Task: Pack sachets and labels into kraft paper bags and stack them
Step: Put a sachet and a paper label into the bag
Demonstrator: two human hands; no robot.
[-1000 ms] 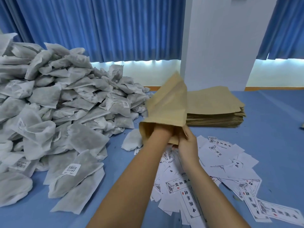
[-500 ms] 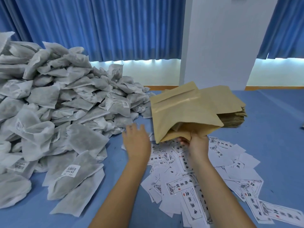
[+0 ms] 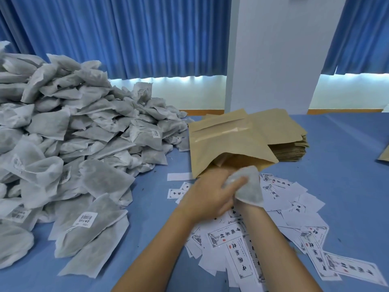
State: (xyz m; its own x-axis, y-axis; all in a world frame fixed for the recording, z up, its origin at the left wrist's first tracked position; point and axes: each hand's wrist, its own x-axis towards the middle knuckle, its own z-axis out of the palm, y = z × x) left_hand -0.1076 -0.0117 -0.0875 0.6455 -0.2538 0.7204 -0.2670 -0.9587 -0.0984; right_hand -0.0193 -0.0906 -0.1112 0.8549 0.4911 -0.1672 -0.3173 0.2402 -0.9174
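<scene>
Our left hand [image 3: 208,197] has come back from the sachet pile [image 3: 84,144] and is now gripping one white sachet [image 3: 248,186], holding it at the open mouth of the kraft bag [image 3: 227,142]. The bag is tilting, mouth toward us, above the scattered labels [image 3: 294,207] on the blue worktop [image 3: 347,165], just in front of the stack of flat bags [image 3: 290,144]. Our right hand is hiding behind the sachet, so we cannot tell its grip.
</scene>
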